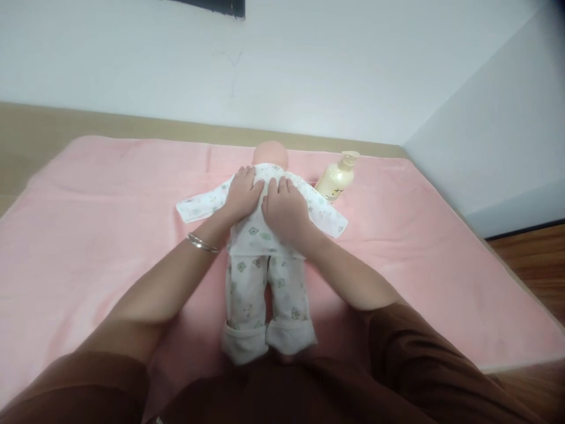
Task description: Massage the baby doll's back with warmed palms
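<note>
A baby doll in a white patterned top and trousers lies face down, its bald head pointing away from me and its sleeves stretched out to both sides. On the left of its upper back rests my left hand, fingers laid out flat and a silver bangle on the wrist. My right hand lies flat on the right of the back, its fingers pointing toward the doll's head. Neither hand grips anything. Rolled cuffs end the trouser legs close to my body.
A pale yellow pump bottle is just beyond the doll's right sleeve. Under everything spreads a pink blanket on a light surface. A white wall stands behind it, and wooden floor shows at the right.
</note>
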`<state>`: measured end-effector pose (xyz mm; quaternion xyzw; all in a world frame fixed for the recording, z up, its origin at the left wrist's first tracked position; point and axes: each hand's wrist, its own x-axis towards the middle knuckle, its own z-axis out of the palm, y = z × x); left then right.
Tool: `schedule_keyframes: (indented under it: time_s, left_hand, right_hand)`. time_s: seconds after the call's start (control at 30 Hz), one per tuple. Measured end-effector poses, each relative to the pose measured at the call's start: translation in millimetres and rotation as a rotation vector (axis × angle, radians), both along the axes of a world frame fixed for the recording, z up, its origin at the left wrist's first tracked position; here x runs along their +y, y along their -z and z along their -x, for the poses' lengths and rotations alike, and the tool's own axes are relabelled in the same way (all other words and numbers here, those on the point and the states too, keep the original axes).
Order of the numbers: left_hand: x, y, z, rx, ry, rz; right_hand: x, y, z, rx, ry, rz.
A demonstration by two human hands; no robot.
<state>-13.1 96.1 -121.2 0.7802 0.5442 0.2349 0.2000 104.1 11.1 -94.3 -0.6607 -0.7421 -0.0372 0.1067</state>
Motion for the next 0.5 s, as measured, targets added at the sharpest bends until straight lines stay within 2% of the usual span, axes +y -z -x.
schedule_keyframes:
  time_s: [0.1, 0.33, 0.4, 0.5]
  left_hand:
    - [-1.1, -2.0, -1.5, 0.037, -0.020, -0.052]
    - [-53.1, -5.4, -27.5, 0.153, -0.056, -0.224]
    - [-52.4, -3.9, -29.0, 0.144, -0.020, -0.237]
    - [-32.1, -2.2, -21.9, 0.116, 0.002, -0.201]
  right_hand:
    - [3.3, 0.0, -1.5, 0.024, -0.050, -0.018]
    - [52.7, -2.3, -40.3, 0.242, 0.000, 0.104]
    - [56.2, -1.8, -44.0, 0.241, 0.006, 0.096]
    - [44.6, -0.9, -35.7, 0.148, 0.034, 0.061]
